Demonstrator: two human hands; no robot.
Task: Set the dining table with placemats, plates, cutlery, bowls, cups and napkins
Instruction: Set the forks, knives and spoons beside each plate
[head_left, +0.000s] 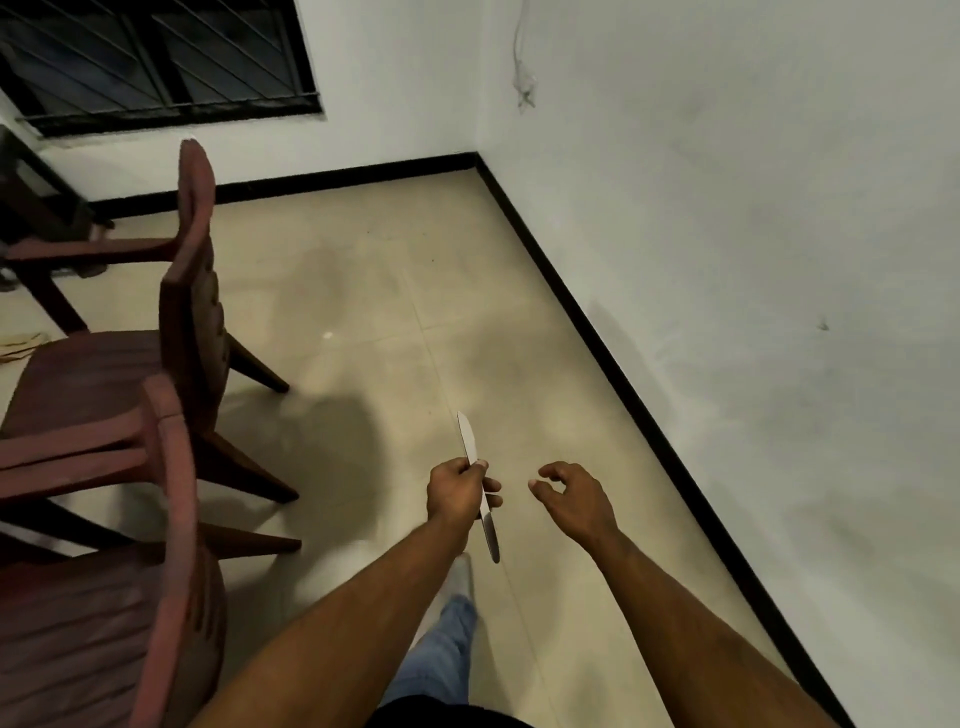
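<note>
Left hand (457, 488) curled round middle of table knife (480, 486), well right of nearest chair (171, 467), above floor. Right hand (569, 493) loosely curled, holding nothing. Probably light, rigid, smooth; grip by handle, blade pointing away.

text: zilch, nothing readable anywhere | labels/brands: none showing on anything | numbers/signs: nope
</note>
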